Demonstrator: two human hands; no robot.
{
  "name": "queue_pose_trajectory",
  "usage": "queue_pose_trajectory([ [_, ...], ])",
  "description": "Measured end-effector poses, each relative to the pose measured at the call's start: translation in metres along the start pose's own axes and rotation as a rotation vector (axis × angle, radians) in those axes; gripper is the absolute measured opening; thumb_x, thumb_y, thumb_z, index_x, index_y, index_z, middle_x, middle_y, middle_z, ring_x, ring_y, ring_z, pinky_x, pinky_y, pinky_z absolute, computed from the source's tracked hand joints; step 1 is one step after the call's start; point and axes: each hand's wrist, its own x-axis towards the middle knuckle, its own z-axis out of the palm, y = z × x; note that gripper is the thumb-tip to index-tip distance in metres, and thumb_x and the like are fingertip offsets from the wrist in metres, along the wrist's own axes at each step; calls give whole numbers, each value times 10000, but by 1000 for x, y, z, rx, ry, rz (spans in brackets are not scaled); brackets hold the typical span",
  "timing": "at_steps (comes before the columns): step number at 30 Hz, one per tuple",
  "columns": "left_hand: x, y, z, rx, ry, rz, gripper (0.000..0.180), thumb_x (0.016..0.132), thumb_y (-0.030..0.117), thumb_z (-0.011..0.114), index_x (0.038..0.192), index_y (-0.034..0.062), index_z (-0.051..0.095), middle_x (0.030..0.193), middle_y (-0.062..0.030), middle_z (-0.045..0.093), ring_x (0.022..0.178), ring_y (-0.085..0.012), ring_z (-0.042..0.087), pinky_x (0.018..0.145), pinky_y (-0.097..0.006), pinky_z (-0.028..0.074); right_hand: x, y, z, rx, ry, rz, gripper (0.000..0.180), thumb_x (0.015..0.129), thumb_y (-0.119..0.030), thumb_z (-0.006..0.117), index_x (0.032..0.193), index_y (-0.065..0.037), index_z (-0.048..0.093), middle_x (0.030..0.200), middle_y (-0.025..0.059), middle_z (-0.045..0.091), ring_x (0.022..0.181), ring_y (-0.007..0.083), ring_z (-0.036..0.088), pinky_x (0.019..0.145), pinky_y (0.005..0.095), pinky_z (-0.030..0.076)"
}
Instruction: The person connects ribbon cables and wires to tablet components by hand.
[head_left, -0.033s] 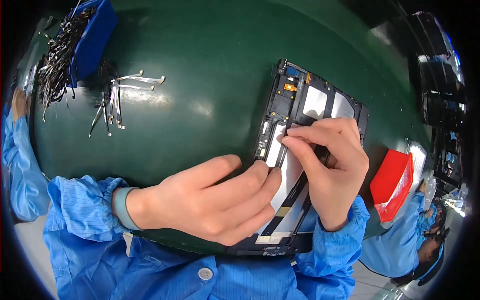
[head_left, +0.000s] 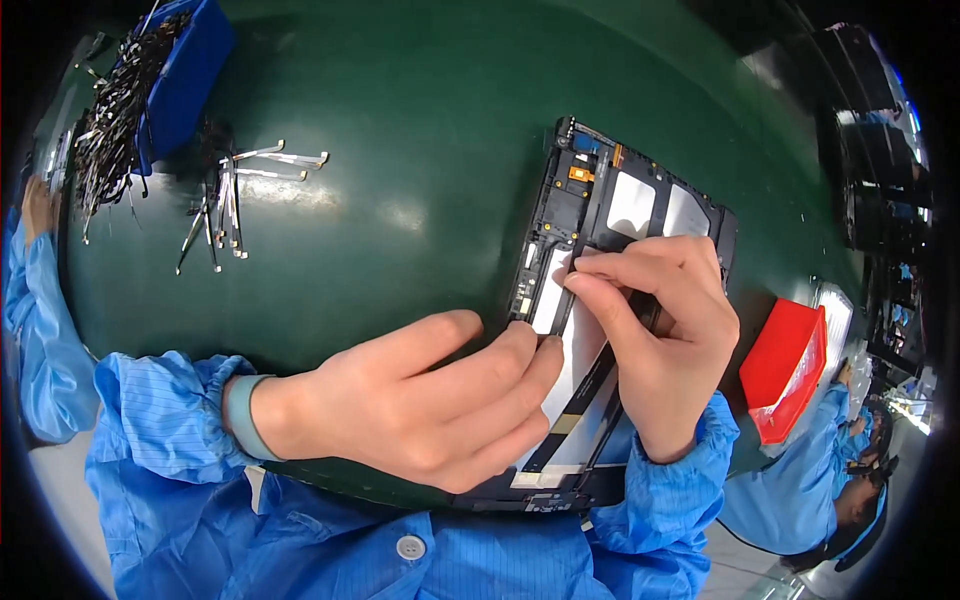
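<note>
An opened tablet [head_left: 632, 205], its inner parts bare, lies tilted on the green table in front of me. White panels, black strips and a small orange connector [head_left: 579, 175] show inside it. My left hand [head_left: 430, 400] reaches across its left edge, fingers stretched and apart, the fingertips resting on the frame beside a long white strip [head_left: 551, 292]. Over the tablet's middle, my right hand [head_left: 665, 320] has thumb and index finger pinched together at a black strip next to that white one. What sits between those fingertips is too small to make out.
At the far left a blue bin [head_left: 185, 85] lies tipped with a heap of thin flex cables [head_left: 112, 140] at its mouth. Several loose flex cables [head_left: 235, 195] lie beside it. A red bin [head_left: 785, 365] stands right of the tablet. Blue-sleeved people sit at both sides.
</note>
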Motion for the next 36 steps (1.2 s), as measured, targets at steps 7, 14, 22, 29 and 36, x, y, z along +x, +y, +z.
queue_pose_trajectory([
  [7,1,-1,-1,4,-26,4,190,845,194,511,664,137,523,970,-38,696,843,-163,613,636,-250,481,2,-1,0,-20,-18,17,140,666,-46,794,788,-68,730,723,19,597,679,165,493,560,280,395],
  [14,3,-1,0,8,-37,7,214,862,210,502,661,138,518,970,-35,696,839,-165,620,630,-247,481,0,-7,-3,26,-33,140,206,665,13,774,856,-8,697,782,42,614,748,158,535,660,274,396],
  [22,0,-1,4,-24,10,-24,215,848,193,516,640,140,498,961,-46,694,827,-163,627,618,-243,485,-37,-19,-6,-328,-136,-260,396,642,-49,642,1029,22,675,956,98,632,923,277,627,774,334,483],
  [29,0,2,3,-16,16,-2,189,830,207,534,659,128,526,958,-60,686,830,-162,626,629,-248,501,-11,-11,-5,-506,-81,-307,325,678,-48,654,1001,-51,693,958,56,572,920,250,570,727,342,433],
  [36,-11,-1,-27,-47,-221,-54,352,868,378,492,968,86,660,1219,-113,617,1042,-254,608,872,-384,500,-42,-12,-42,-298,41,103,437,817,-4,588,1253,13,564,1319,180,517,1159,327,529,990,403,397],
])
